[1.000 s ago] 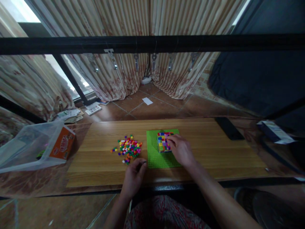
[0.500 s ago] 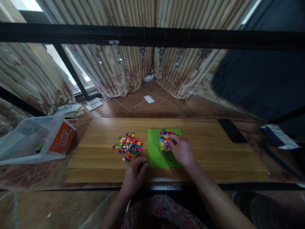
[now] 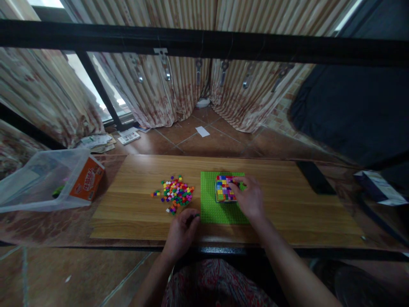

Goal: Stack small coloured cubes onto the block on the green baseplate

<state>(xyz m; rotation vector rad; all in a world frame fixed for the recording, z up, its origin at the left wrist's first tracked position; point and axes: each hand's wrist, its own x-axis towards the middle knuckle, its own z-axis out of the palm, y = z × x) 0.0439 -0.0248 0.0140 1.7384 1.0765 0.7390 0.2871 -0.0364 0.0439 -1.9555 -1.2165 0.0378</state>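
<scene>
Pinching small block (image 3: pixel 197 215): left hand (image 3: pixel 182 230) | right hand (image 3: pixel 252 198): curled, hold unclear | wooden board (image 3: pixel 287 213) | tiled floor (image 3: pixel 223 143) | striped curtains (image 3: pixel 179 94)

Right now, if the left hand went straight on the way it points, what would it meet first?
Probably the left edge of the green baseplate, just ahead of the left hand, though the hand's height relative to it is hard to judge.

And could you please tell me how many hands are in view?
2: the left hand, on the near side of the loose bricks, and the right hand, at the block of coloured bricks on the green baseplate. No others show.
</scene>
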